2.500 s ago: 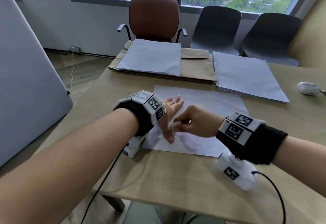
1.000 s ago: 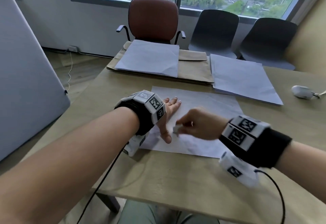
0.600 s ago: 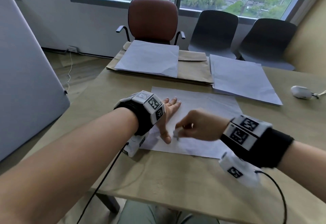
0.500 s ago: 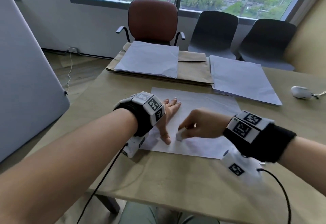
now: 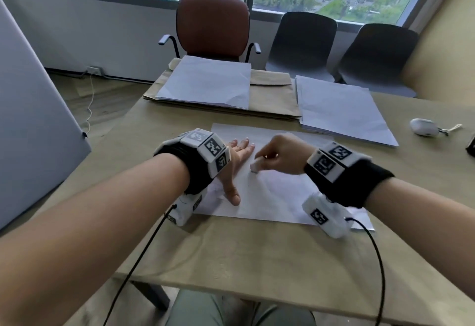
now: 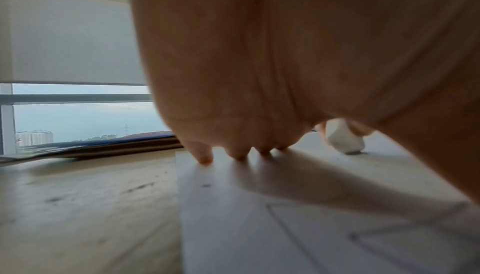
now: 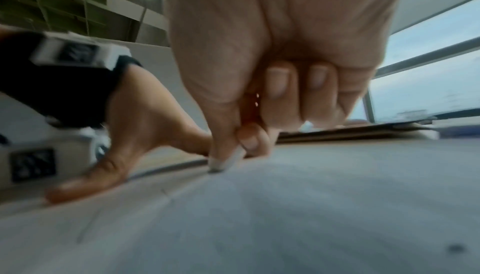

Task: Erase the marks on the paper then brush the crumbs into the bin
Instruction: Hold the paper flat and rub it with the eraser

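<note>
The paper lies flat on the table, near you, with faint pencil lines visible near its left edge. Your right hand pinches the white eraser between thumb and fingertips, its tip down on the sheet. Your left hand lies flat, fingers straight, pinning the left side. Rub in short strokes away from that pinning hand so the sheet stays taut. There's bare paper to the right; the stacked sheets sit just beyond the far edge. No bin is in view.
</note>
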Available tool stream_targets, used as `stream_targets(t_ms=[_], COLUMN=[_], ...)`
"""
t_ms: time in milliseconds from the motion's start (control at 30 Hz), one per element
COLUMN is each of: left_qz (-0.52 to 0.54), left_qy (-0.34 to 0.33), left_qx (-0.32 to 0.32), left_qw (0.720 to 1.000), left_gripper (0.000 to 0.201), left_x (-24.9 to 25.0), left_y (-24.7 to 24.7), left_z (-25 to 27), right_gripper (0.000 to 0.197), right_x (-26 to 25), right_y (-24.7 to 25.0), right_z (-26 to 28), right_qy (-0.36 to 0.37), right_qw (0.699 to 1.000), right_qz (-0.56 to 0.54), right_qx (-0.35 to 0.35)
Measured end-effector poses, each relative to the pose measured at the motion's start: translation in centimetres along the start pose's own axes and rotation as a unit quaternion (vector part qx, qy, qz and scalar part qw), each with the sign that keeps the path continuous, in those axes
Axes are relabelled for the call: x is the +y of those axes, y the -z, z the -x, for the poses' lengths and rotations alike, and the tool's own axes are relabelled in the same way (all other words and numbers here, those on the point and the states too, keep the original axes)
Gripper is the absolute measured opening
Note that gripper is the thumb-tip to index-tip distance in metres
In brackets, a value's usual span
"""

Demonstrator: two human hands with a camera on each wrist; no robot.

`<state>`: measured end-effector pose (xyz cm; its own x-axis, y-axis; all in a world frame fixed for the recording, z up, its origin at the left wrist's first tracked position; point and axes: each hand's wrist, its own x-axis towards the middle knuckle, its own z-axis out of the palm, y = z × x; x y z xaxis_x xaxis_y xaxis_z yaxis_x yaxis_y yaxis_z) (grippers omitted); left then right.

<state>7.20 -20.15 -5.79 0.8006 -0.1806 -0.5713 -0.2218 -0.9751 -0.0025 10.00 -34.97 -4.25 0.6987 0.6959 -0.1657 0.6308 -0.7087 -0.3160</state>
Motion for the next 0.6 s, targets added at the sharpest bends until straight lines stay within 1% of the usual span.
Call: stream_targets(t_ms=[33,67,100,167,200,233,267,300,367,433,500,600], left_qz=[0.003,0.003,0.002,0.003,0.006,0.007,0.005,0.003,0.005,0.009,0.011,0.018], left_qy=[0.000,0.000,0.000,0.001,0.002,0.001,0.001,-0.001,-0.005,-0.008,-0.007,-0.003], left_qx=[0.001,0.000,-0.002,-0.009,-0.012,-0.013,-0.012,-0.009,-0.005,-0.002,-0.003,-0.001], left_qw=[1.000,1.000,1.000,1.000,1.000,1.000,1.000,1.000,1.000,1.000,1.000,1.000], left_gripper=[0.134,0.135,0.135,0.135,0.134,0.134,0.134,0.133,0.133,0.134,0.136,0.137], left_x=[-0.1,-0.1,-0.1,0.0,0.0,0.1,0.2,0.2,0.2,0.1,-0.3,-0.4], left_y=[0.0,0.0,0.0,0.1,0.2,0.2,0.2,0.3,0.3,0.2,0.1,-0.3], left_z=[0.0,-0.1,-0.1,-0.1,-0.1,0.0,0.0,0.1,0.2,0.1,-0.1,-0.3], right_gripper=[0.025,0.024,0.023,0.022,0.021,0.023,0.025,0.027,0.028,0.023,0.018,0.018], right_x=[0.0,-0.2,-0.5,-1.1,-1.2,-1.2,-1.1,-1.0,-0.8,-1.0,-1.4,-2.0], right_y=[-0.2,-0.5,-0.8,-1.1,-0.9,-0.7,-0.4,-0.1,0.0,-0.4,-1.1,-1.3], right_z=[0.0,0.5,1.3,3.0,3.3,3.1,2.5,1.5,-0.2,-0.6,0.5,2.5], right_qy=[0.000,0.009,0.025,0.048,0.049,0.042,0.032,0.020,-0.004,-0.006,0.027,0.071], right_qw=[1.000,1.000,1.000,0.994,0.991,0.991,0.992,0.995,0.999,1.000,1.000,0.993], right_qz=[0.001,-0.002,-0.011,-0.042,-0.043,-0.034,-0.023,-0.016,-0.012,-0.004,-0.013,-0.024], right_qx=[0.016,0.010,-0.015,-0.087,-0.115,-0.125,-0.120,-0.101,-0.040,0.005,-0.006,-0.095])
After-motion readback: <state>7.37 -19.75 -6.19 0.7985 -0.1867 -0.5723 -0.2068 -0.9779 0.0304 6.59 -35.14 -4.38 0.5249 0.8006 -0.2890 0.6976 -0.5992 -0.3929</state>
